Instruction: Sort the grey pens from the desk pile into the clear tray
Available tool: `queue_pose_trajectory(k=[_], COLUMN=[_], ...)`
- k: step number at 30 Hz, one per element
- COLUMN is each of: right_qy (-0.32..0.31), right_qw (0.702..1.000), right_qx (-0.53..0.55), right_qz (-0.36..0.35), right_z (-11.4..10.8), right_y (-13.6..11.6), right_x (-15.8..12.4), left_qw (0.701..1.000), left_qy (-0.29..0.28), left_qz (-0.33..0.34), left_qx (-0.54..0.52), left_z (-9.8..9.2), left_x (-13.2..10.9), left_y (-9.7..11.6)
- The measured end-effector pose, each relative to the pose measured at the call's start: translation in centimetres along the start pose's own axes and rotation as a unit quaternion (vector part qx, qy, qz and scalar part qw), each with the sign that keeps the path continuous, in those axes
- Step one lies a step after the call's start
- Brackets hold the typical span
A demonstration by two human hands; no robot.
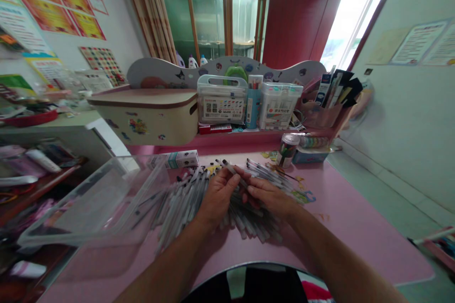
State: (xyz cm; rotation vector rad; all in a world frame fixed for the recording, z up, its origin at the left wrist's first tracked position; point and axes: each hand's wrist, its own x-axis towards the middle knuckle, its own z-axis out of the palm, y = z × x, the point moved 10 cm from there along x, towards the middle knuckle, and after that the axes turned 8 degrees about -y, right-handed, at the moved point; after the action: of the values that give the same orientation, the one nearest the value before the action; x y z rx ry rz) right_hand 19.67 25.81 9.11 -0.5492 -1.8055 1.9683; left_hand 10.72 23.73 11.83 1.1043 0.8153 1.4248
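Note:
A heap of many pens with white and dark barrels lies spread over the pink desk. My left hand rests on the heap, fingers curled around a pen that sticks up and away from me. My right hand lies right beside it, fingers bent and pressed onto the pens, touching the left hand's fingertips. A clear plastic box stands tilted at the left, its open side toward the heap, with a few pens at its mouth.
A small white and green carton lies behind the heap. On the raised shelf stand a cream storage bin, two marker cases, a pen cup and a small jar. A cluttered shelf unit is at the left.

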Motion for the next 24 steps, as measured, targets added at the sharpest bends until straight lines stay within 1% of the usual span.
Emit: queue_pose_trajectory(k=[4, 8, 12, 19, 22, 24], right_qy=[0.024, -0.007, -0.016, 0.011, 0.005, 0.011], right_qw=[0.997, 0.994, 0.995, 0.998, 0.998, 0.998], right_qx=[0.077, 0.105, 0.099, 0.053, 0.054, 0.058], right_qz=[-0.009, -0.007, -0.002, -0.022, -0.017, -0.017], right_z=[0.0, 0.8, 1.1, 1.0, 1.3, 1.1], right_y=[1.0, 1.5, 1.6, 1.1, 1.2, 0.9], right_x=[0.0, 0.2, 0.3, 0.3, 0.3, 0.2], left_qw=[1.000, 0.999, 1.000, 0.999, 0.999, 0.998], left_qy=[0.018, 0.018, 0.006, -0.001, 0.012, 0.042], left_qz=[0.012, 0.020, 0.023, 0.032, 0.028, 0.035], left_qx=[0.010, 0.020, 0.019, 0.030, 0.031, 0.010], left_z=[-0.5, -0.5, -0.3, -0.4, -1.0, -2.0], left_x=[0.1, 0.2, 0.2, 0.1, 0.3, 0.4], left_y=[0.2, 0.8, 1.0, 1.3, 1.3, 1.6])
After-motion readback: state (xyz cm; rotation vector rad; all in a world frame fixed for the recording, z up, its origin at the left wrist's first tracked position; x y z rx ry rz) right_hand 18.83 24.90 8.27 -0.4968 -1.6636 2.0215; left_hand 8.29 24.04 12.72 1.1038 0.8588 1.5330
